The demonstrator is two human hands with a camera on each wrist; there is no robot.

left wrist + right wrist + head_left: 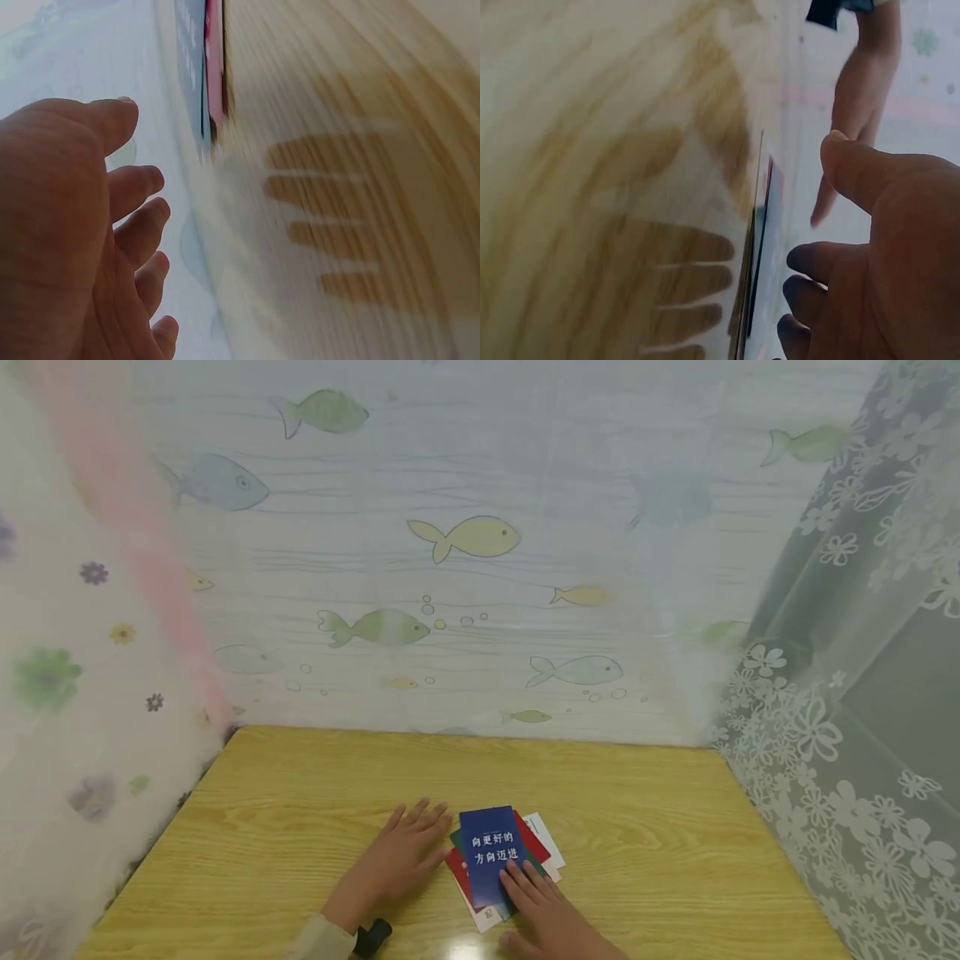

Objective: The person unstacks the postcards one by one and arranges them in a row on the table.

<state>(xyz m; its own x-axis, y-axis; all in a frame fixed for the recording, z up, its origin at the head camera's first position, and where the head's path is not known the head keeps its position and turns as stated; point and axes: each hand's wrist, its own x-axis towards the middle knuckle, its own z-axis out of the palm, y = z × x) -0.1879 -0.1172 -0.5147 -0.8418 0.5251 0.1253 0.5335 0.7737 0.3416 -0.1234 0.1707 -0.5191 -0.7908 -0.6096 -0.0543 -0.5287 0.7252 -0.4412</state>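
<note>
A fanned pile lies on the table, with a blue booklet (pixel 487 881) bearing white characters on top. Red booklets (pixel 531 839), a green one (pixel 459 842) and white ones (pixel 553 846) stick out from under it. To the left of the pile is my left hand (pixel 408 853), fingers extended and slightly spread, holding nothing. My right hand (pixel 551 910) reaches over the lower right corner of the blue booklet with its fingers fairly straight. Whether those fingertips touch the cover, I cannot tell. In the left wrist view the pile's edge (pixel 214 67) shows beyond the left thumb.
The wood-grain table (pixel 637 810) is glossy and reflects the hands. A fish-patterned curtain (pixel 465 485) hangs behind it, with a flowered cloth (pixel 75 635) on the left and a lace curtain (pixel 840 760) on the right. A black device (pixel 372 937) sits at the left wrist.
</note>
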